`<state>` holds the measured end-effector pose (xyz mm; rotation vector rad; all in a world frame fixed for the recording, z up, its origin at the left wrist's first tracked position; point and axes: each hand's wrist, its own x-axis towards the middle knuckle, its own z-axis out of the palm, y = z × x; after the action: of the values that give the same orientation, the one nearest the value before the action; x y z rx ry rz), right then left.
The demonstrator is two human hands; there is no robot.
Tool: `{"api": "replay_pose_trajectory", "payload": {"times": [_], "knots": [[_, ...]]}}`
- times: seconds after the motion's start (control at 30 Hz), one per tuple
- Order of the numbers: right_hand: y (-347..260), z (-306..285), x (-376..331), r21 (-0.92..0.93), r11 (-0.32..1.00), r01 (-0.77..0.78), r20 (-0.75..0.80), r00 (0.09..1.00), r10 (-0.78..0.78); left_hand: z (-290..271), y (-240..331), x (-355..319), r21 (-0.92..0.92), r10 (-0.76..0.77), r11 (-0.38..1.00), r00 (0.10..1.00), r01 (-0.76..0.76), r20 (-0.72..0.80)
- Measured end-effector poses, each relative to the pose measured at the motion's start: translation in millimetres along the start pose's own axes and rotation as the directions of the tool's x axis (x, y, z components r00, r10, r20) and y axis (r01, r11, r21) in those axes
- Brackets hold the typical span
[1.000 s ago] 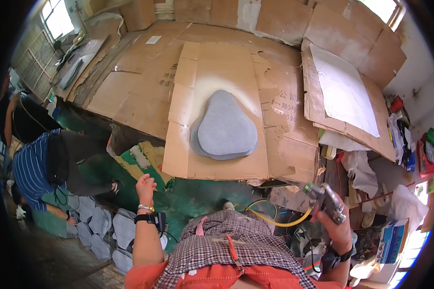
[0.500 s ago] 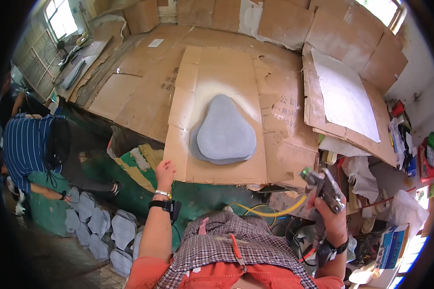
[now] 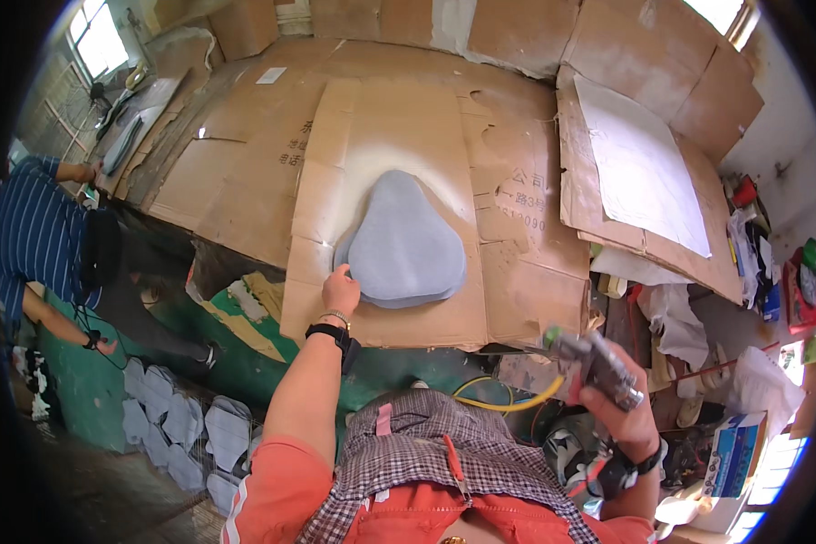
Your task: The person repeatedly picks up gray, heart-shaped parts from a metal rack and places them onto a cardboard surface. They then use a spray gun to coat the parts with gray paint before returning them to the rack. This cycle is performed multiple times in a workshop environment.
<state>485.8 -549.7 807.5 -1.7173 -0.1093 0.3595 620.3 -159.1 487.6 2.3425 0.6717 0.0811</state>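
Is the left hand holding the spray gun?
No, the left hand rests at the edge of the grey pad stack; the right hand holds the spray gun.

Flat grey pear-shaped pad (image 3: 406, 245) on cardboard (image 3: 385, 136)

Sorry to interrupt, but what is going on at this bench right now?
A person stands at a cardboard-covered table. Their left hand touches the edge of a stack of grey pear-shaped foam pieces, while the right hand holds a spray gun off to the side. Another person in a striped shirt works at the left.
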Motion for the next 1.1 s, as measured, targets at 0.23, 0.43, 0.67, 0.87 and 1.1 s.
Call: {"api": "replay_pose_trajectory", "payload": {"times": [0.23, 0.43, 0.67, 0.87, 1.1], "knots": [[13.1, -15.3, -9.9, -0.069, 0.998, 0.010, 0.062, 0.998, -0.006, 9.9, 9.9, 1.6, 0.149, -0.027, 0.988, 0.998, 0.035, -0.054], [16.1, -32.8, -20.4, 0.079, 0.996, -0.038, 0.038, 0.999, 0.035, 0.3, 28.4, 1.3, 0.164, -0.164, 0.974, 0.986, 0.158, 0.023], [14.1, -25.2, 3.3, 0.088, 0.993, 0.084, -0.111, 0.991, -0.074, 19.7, 10.5, -0.8, 0.065, -0.130, 0.987, 0.974, 0.144, -0.183], [27.0, -39.7, -14.8, 0.132, 0.989, -0.061, 0.119, 0.992, 0.045, 8.9, 34.2, -5.3, 0.048, -0.129, 0.990, 0.985, 0.135, -0.112], [25.1, -50.9, -9.6, 0.137, 0.991, 0.005, -0.100, 0.995, 0.009, 14.9, 33.1, 2.8, -0.670, -0.420, 0.659, 0.907, 0.340, 0.047]]}}
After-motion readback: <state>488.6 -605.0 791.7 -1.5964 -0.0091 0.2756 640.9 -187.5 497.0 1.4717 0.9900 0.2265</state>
